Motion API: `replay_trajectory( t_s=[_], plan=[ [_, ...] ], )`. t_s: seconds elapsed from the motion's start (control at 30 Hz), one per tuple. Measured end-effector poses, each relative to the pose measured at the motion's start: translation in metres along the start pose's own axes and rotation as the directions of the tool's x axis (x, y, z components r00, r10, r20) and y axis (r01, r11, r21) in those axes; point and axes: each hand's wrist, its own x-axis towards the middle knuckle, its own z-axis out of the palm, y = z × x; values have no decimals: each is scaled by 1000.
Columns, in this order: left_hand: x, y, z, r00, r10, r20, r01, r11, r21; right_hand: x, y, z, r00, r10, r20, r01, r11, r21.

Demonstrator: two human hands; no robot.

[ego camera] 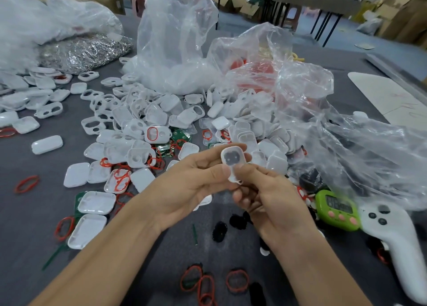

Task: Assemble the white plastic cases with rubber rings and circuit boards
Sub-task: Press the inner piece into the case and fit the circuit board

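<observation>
Over the grey table (pixel 30 215), one white case (pixel 232 159) pinched by left hand (pixel 184 185) and right hand (pixel 273 197), near one green timer (pixel 337 210).

Cases (pixel 76 174): smooth white plastic, slight gloss. Bags (pixel 175 40): clear, crinkled film. Table (pixel 27 225): matt grey cloth. Rings (pixel 27 183): red rubber. Clips (pixel 85 51): shiny metal.

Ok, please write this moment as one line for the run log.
left hand: holds white case | right hand: pinches its lower end | case: dark part inside | table: loose cases, red rings
</observation>
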Motion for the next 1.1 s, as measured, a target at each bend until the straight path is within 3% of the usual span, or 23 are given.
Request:
replay_trajectory(
  t_s=[0.23,0.37,0.43,0.53,0.7,0.77,0.9,1.03,1.1],
  plan=[
    [4,1,-5,1000,-17,-18,15,997,-74,5,-11,2,996,-65,-62,43,950,-309],
    [6,13,-19,994,-1,-108,-21,978,-209,14,-30,-7,969,-220,-109,151,886,-439],
    [4,20,-30,988,24,-150,-63,964,-259,26,-38,-12,936,-330,-122,186,759,-624],
    [4,28,-42,977,55,-207,-115,950,-290,50,-48,-7,900,-434,-43,168,434,-885],
    [2,32,-52,971,83,-222,-156,929,-335,77,-49,21,916,-366,167,211,84,-974],
    [2,34,-54,969,88,-232,-165,926,-339,82,-43,36,875,-423,235,280,46,-959],
    [3,36,-56,964,80,-255,-172,915,-365,87,-32,52,889,-347,299,318,-1,-948],
    [3,35,-55,967,80,-241,-168,912,-373,82,-18,53,894,-253,371,318,-226,-921],
    [3,33,-52,970,79,-230,-161,916,-367,80,-17,54,875,-271,402,352,-214,-911]
  ],
)
